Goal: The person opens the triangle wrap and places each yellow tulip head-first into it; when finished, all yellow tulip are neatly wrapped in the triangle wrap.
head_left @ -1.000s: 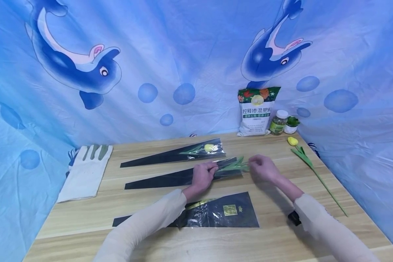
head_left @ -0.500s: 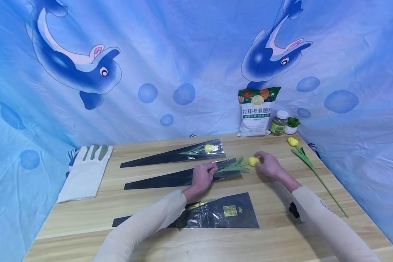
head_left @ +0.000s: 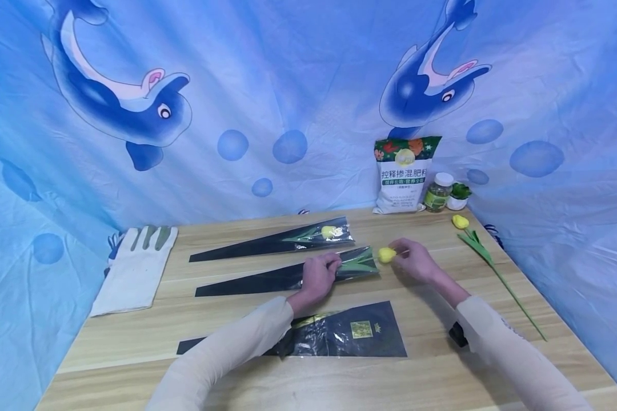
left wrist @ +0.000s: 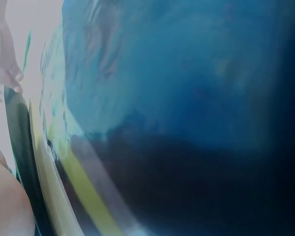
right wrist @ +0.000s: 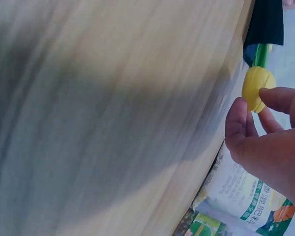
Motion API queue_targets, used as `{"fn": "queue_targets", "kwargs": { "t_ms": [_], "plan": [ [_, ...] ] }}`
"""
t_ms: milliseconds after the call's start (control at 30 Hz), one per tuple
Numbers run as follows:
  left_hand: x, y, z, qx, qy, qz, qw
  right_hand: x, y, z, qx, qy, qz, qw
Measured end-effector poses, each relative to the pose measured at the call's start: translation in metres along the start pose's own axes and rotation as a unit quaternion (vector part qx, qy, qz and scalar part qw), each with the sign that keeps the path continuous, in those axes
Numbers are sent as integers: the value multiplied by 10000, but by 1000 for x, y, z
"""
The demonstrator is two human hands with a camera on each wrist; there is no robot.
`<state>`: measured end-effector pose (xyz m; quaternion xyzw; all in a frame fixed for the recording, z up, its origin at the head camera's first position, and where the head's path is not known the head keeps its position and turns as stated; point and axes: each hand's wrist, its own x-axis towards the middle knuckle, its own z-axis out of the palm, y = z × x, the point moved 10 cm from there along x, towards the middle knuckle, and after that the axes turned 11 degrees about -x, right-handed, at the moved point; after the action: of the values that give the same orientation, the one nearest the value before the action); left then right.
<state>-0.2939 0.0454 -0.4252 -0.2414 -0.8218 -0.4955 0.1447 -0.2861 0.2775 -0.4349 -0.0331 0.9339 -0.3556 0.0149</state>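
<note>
Two hands were engaged with one yellow tulip point(head_left: 386, 254) at the table's point(head_left: 133, 348) centre. The tulip's stem and leaves were seated inside the middle black sleeve point(head_left: 283, 276), with the bloom protruding just past the sleeve's mouth at 3 o'clock. The bloom was pinched by the curled fingers point(right wrist: 278, 98) of the right hand point(head_left: 413, 261). The sleeve was pinned near its mouth by the left hand point(head_left: 316, 278), fingers curled over the film. A second sleeved tulip point(head_left: 329, 232) was located at 12 o'clock, a loose tulip point(head_left: 460, 221) at 2 o'clock.
</note>
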Motion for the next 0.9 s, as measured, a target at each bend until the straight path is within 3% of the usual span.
{"fn": "queue_targets", "kwargs": {
  "t_ms": [500, 900],
  "plan": [
    [1, 3, -2, -13, 123, -71, 9999, -5, -11, 14, 745, -245, 115, 9969],
    [1, 6, -1, -27, 123, 29, 9999, -1, -15, 27, 1775, -607, 348, 9816]
  ]
}}
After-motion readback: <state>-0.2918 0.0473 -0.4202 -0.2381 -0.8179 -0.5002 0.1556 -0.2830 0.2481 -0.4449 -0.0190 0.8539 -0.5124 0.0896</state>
